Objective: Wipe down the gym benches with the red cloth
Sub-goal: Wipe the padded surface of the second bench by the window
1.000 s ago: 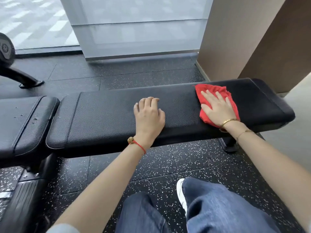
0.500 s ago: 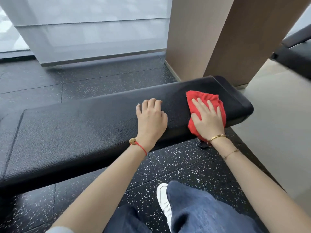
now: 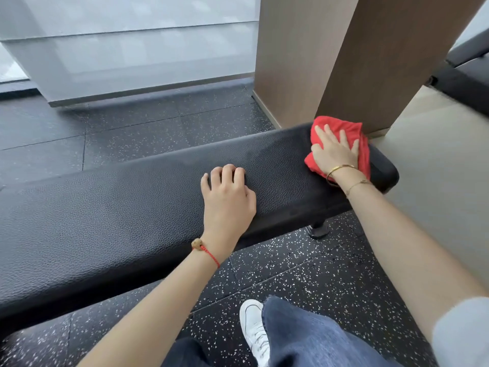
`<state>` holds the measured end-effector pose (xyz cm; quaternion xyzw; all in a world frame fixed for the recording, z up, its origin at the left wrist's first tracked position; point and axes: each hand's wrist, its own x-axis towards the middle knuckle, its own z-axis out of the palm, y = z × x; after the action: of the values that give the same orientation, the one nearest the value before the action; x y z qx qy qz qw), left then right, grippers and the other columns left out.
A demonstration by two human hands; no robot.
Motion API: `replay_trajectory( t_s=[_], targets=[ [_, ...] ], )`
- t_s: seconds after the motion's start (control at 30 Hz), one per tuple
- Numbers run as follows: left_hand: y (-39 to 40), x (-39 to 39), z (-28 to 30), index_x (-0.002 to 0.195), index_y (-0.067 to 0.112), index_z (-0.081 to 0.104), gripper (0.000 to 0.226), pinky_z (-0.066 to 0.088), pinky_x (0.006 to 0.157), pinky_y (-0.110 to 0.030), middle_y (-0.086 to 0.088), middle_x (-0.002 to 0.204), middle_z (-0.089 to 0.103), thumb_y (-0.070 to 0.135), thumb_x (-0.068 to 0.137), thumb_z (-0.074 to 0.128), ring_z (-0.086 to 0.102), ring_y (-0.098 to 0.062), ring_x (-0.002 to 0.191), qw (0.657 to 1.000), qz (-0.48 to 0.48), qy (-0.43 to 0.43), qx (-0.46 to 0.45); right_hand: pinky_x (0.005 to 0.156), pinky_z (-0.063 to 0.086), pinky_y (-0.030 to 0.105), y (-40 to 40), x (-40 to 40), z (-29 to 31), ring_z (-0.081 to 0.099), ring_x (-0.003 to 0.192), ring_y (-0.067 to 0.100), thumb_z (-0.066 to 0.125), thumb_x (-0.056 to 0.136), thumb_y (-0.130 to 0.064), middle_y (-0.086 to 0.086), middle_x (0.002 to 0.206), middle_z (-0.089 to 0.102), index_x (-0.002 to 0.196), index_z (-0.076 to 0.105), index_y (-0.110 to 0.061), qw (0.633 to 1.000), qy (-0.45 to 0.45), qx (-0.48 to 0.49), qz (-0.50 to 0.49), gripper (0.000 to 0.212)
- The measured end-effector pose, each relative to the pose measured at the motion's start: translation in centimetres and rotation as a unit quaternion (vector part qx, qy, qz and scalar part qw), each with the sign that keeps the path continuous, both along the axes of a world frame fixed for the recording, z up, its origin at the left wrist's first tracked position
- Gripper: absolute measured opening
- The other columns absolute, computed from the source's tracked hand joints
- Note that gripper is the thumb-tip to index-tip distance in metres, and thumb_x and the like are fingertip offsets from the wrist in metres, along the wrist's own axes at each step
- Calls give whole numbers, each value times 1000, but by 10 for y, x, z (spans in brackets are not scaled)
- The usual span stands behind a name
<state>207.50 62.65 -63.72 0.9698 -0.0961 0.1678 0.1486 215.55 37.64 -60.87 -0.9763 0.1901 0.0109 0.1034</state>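
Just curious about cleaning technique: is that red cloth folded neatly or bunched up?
Bunched up. The red cloth shows rumpled, uneven edges around the right hand pressing it flat on the bench.

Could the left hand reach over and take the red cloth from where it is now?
Probably yes: the left hand rests on the bench, bare padding between it and the red cloth, though the right hand presses it flat.
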Motion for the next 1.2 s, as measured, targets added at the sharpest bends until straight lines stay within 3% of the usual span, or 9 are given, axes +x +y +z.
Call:
replay_trajectory(
  t_s=[0.2,0.53,0.73,1.0,1.1,1.2],
  targets=[
    [3,0,-2,114,16,60,31,36,107,-49,-3,122,59,25,87,49,50,-31,118,1000,-5,-12,-12,120,0,48,6,-34,-14,9,150,17,39,95,-38,-19,161,13,151,17,-46,987,-28,-12,159,61],
    [1,0,0,115,17,60,35,36,107,-49,-2,124,59,28,87,42,50,-29,120,1000,0,-2,-6,119,-5,54,-16,54,-2,4,151,25,24,98,-40,-14,162,11,152,20,-40,1000,3,11,-4,54],
    [2,-1,2,114,17,59,34,36,106,-49,-2,123,59,27,86,43,50,-29,120,1000,0,-1,-9,120,-3,53,17,44,-1,10,150,24,29,96,-37,-13,162,13,151,20,-41,997,-3,2,76,56],
    [10,-7,6,110,17,65,29,36,108,-44,1,120,62,21,85,51,53,-25,118,998,-22,-3,-54,121,-2,46,63,-50,-13,11,150,16,40,95,-37,-19,160,16,150,19,-46,966,-54,8,252,60],
    [24,-15,9,104,15,68,25,38,107,-42,0,118,64,14,83,56,56,-24,116,996,-32,-20,-76,121,-1,46,51,-52,-10,10,150,15,41,96,-35,-18,160,16,150,20,-45,969,-40,17,243,59],
    [55,-28,9,106,16,67,24,36,108,-39,1,119,64,14,84,57,54,-24,119,997,-27,-38,-58,121,-2,49,54,-26,-6,8,150,16,35,97,-35,-18,161,14,151,20,-43,985,-26,19,169,57]
  ],
)
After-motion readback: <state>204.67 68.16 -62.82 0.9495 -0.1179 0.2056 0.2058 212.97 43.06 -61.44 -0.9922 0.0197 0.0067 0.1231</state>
